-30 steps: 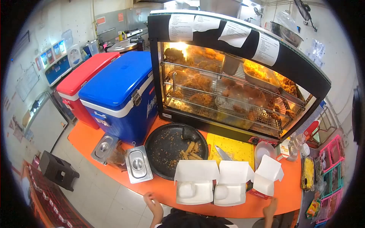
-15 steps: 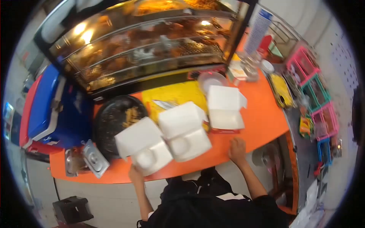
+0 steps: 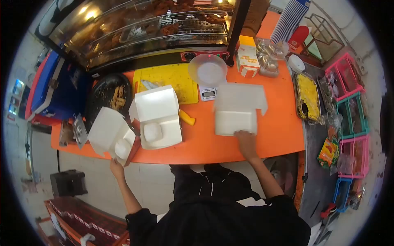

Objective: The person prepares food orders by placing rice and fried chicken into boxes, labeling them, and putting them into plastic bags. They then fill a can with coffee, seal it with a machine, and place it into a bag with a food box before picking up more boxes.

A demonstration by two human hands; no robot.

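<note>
My left hand has its fingers closed on the front corner of the left white takeout box, which sits turned at an angle by the table edge. A rounded white mound, possibly rice, lies in it. Beside it stands the middle takeout box, lid up, with a similar white mound. My right hand grips the front wall of the right takeout box. That box holds nothing I can see, and its raised lid is blurred.
Behind the boxes are a black pan with fried strips, a yellow cutting board, a bowl on a scale and a heated display case. A blue cooler stands left; stacked cups stand right.
The view has shifted. My right hand has come forward from the bare tabletop onto the right box. The left box has moved apart from the middle one, with my left hand still at its corner.
</note>
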